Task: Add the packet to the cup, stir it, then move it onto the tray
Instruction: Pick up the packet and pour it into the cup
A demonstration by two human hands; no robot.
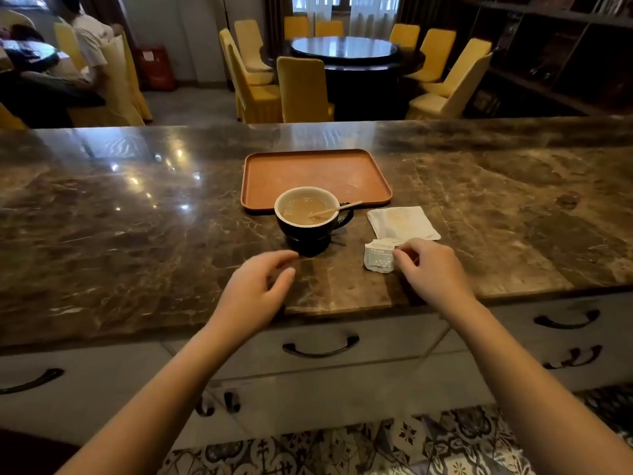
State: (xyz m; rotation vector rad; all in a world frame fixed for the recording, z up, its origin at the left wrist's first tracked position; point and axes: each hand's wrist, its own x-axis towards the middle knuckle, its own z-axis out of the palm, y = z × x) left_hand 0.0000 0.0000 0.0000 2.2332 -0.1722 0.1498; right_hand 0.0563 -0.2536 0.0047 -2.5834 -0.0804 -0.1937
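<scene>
Packet (379, 257) print — unreadable, small

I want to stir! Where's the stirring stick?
The wooden stick leans inside the black cup at the counter's middle, poking right over the rim, just in front of the orange tray.

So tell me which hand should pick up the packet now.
Right. The right hand already has its fingertips on the packet, probably pinching its edge; the left hand hovers open near the cup, farther away.

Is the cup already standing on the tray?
No: the cup stands on the marble counter, just in front of the tray, whose near edge it overlaps in view.
</scene>
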